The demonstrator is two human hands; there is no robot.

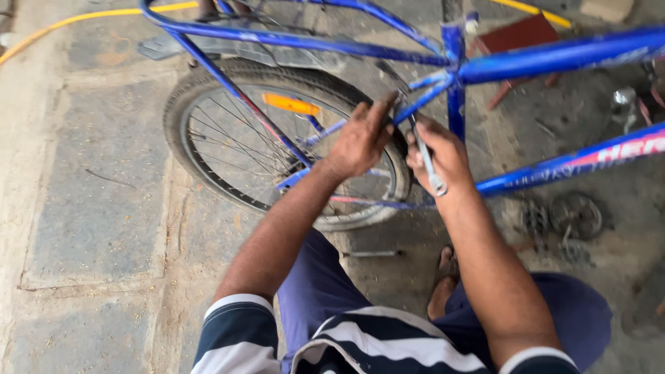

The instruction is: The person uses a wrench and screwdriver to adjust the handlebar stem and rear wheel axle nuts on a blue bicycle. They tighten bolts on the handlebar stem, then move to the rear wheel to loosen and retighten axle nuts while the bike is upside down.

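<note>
Right hand (pixel 443 156) is gripping a silver wrench (pixel 427 161) down by the blue bike frame (pixel 554 57), left hand (pixel 361 138) clamped on the rear tyre (pixel 208 76). If that wrench slips, I'd guess knuckles smack the frame or spokes (pixel 235 149).

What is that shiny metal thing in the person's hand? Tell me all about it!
It is a spanner, a slim silvery steel bar with a ring end showing below the fist. The right hand grips its middle, so that part is hidden. It stands nearly upright, tilted slightly, its top end reaching up by the blue bicycle frame near the rear wheel. The left hand rests close beside it.
</note>
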